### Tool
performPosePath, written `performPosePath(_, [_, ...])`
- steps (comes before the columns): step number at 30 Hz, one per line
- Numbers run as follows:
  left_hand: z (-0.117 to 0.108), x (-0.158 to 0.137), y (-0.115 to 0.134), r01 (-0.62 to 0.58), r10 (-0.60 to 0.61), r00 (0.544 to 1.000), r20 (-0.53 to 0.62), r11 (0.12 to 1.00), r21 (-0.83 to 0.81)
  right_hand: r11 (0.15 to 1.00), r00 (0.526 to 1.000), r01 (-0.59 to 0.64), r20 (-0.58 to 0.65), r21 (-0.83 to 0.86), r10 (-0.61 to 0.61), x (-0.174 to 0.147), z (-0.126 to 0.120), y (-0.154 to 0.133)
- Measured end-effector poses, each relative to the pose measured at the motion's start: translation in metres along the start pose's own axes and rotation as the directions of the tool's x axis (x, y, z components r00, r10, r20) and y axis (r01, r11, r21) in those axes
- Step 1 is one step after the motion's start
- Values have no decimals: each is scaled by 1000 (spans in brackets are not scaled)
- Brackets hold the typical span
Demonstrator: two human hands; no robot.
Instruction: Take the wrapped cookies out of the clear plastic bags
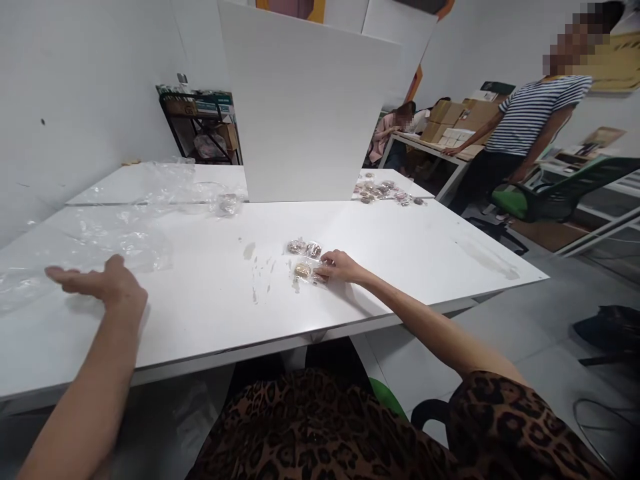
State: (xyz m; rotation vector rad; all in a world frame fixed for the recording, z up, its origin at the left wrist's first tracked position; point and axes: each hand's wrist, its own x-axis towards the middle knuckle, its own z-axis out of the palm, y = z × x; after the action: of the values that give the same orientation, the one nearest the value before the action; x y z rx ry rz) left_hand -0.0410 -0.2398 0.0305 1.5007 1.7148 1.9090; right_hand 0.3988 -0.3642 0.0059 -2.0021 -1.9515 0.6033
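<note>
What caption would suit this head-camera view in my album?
Right hand at small wrapped packets on a white table, left hand open beside clear plastic.

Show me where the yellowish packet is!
In the head view, the yellowish packet is on the table, left of the right hand, below two darker packets.

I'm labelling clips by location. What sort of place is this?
Probably a workroom, perhaps one for packing or sorting: small clear-wrapped pieces and loose clear plastic lie on a white table, and cardboard boxes are stacked farther back.
</note>
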Motion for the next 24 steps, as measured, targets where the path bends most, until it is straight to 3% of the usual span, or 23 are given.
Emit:
performPosePath(1, [8,-11,1,54,-50,996,-78,997,53,1000,1000,10,-7,-9,-10,-2,0,0])
performPosePath(2, [15,-23,6,72,-65,994,-83,993,90,1000,1000,16,-12,-17,-17,-4,1,0])
performPosePath(3, [24,-37,14,25,-29,999,41,996,89,1000,1000,19,-15,-22,-19,-6,1,0])
performPosePath(4, [32,-51,24,-71,58,973,224,996,48,1000,1000,18,-14,-22,-19,-8,1,0])
performPosePath(5, [41,-67,36,-175,163,896,413,985,-9,1000,1000,14,-12,-11,-14,-10,1,0])
performPosePath(7, [58,-101,61,-366,323,634,702,926,-95,998,1000,-15,7,63,15,-14,2,-1])
performPosePath(9, [75,-134,82,-459,309,412,857,883,-98,981,998,-62,22,181,59,-16,4,0])
performPosePath(11, [90,-162,96,-558,229,282,932,829,-34,953,996,-91,17,290,89,-19,5,2])
performPosePath(12, [97,-173,101,-602,200,252,947,798,-8,937,996,-91,9,338,94,-21,5,3])
performPosePath(14, [108,-186,106,-660,173,234,957,750,26,887,995,-86,3,454,95,-25,6,5])
performPosePath(17, [117,-191,107,-656,189,231,954,755,9,725,997,-61,8,686,77,-32,7,5])
performPosePath(20, [121,-192,105,-560,222,233,947,827,-56,579,998,9,-47,815,51,-33,14,-1])
performPosePath(24, [128,-195,95,-340,230,315,921,933,-116,564,993,104,-115,819,-16,-26,26,-12])
